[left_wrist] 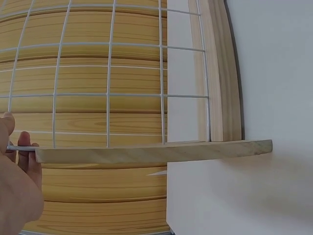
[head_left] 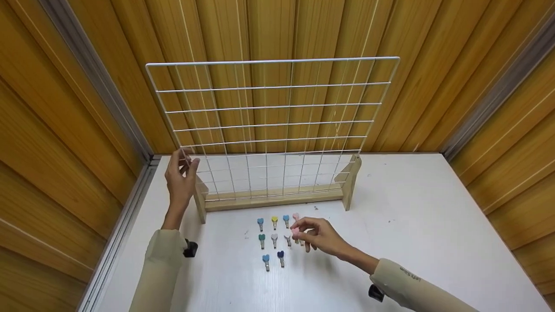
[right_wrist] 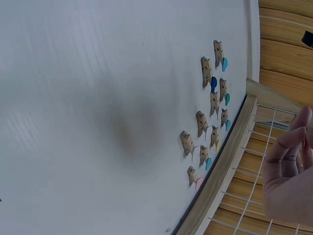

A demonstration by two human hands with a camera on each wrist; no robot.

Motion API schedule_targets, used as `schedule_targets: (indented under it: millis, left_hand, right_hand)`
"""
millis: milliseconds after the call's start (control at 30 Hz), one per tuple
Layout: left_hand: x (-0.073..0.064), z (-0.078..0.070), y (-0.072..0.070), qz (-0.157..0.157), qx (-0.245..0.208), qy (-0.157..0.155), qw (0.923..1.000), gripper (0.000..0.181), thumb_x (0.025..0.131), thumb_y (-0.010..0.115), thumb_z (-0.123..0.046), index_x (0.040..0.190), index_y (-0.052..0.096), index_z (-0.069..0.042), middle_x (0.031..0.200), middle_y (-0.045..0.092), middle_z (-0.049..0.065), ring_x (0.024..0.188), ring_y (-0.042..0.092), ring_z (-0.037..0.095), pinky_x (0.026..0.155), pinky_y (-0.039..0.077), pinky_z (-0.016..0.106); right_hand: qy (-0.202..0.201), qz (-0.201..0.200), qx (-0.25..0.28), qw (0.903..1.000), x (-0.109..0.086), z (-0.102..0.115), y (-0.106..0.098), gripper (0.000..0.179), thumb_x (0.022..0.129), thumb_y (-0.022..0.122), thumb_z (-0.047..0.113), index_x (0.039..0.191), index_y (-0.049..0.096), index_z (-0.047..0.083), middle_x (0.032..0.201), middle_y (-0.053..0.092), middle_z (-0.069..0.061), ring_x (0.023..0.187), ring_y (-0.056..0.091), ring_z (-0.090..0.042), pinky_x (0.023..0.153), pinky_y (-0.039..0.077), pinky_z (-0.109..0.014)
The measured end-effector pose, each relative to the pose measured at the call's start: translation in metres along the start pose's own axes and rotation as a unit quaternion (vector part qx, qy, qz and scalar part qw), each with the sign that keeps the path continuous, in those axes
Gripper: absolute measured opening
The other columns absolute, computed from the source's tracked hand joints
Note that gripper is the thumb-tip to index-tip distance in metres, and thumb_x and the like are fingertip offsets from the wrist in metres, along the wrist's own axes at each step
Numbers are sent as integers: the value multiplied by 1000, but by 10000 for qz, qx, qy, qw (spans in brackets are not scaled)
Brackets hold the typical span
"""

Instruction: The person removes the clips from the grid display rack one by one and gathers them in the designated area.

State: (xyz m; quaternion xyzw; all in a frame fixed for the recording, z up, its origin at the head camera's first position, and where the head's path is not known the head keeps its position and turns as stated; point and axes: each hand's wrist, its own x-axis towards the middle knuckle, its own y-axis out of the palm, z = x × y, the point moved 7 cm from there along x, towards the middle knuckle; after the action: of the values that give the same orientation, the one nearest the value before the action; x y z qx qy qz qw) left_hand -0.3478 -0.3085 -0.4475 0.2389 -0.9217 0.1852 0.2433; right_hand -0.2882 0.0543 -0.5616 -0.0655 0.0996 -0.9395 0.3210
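Observation:
My left hand [head_left: 180, 175] grips the left edge of a white wire grid [head_left: 288, 124], just above the end of the wooden stand's left post [left_wrist: 146, 154]. Over the table my right hand [head_left: 323, 236] pinches a small pink heart-topped clothespin [head_left: 295, 232] between thumb and fingers. Its lower part is hidden. Below and beside it lie several mini clothespins in loose rows, among them a yellow one [head_left: 274, 220], a green one [head_left: 262, 238] and a dark blue one [head_left: 281, 255]. In the right wrist view, the right hand [right_wrist: 291, 176] shows at the edge, its clothespin out of sight.
The grid stands upright in a wooden base [head_left: 273, 202] on the white table [head_left: 416, 234], behind the clothespins. Yellow wood-patterned panels [head_left: 271, 26] rise at the back and both sides. A metal rail [head_left: 117, 225] runs along the table's left edge.

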Motion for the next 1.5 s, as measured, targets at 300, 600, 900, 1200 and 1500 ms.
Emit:
schedule_targets:
  millis: [300, 600, 900, 1200, 1500]
  left_hand:
    - [-4, -24, 1, -7, -7, -68, 10000, 24, 98, 63, 3, 121, 58, 8, 106, 59, 27, 102, 60, 33, 89, 50, 15]
    - [-3, -26, -2, -87, -88, -62, 9999, 23, 97, 63, 4, 118, 57, 11, 104, 58, 30, 100, 59, 31, 86, 49, 12]
    - [1, 4, 1, -23, -151, -127, 9998, 24, 99, 66, -4, 119, 58, 4, 102, 57, 12, 98, 58, 18, 86, 47, 10]
    - [4, 3, 5, 8, -163, -153, 9998, 21, 99, 65, -4, 118, 58, 3, 102, 58, 11, 99, 58, 18, 86, 47, 10]
    - [-6, -21, -4, -68, -83, -366, 9993, 24, 97, 65, 3, 120, 60, 8, 101, 59, 14, 99, 61, 23, 91, 51, 15]
  right_hand:
    - [470, -272, -173, 9984, -12, -20, -1, 29, 97, 70, 13, 121, 67, -3, 95, 71, -23, 57, 60, -3, 50, 41, -14]
    - [658, -454, -309, 9963, -18, -34, -1, 24, 93, 74, 13, 112, 72, -3, 95, 74, -19, 57, 62, -5, 51, 45, -15]
    - [562, -392, -714, 9951, -28, -49, 3, 14, 93, 74, 13, 102, 75, 2, 94, 76, -18, 65, 68, -16, 54, 48, -15]
    - [531, -794, -1714, 9806, -33, -61, 2, 10, 92, 76, 16, 96, 77, 7, 89, 75, -7, 77, 57, 1, 67, 47, -16]
    - [734, -794, -1778, 9781, -33, -71, 9, 13, 91, 77, 14, 98, 78, 3, 86, 75, -7, 69, 56, 0, 60, 45, -15]
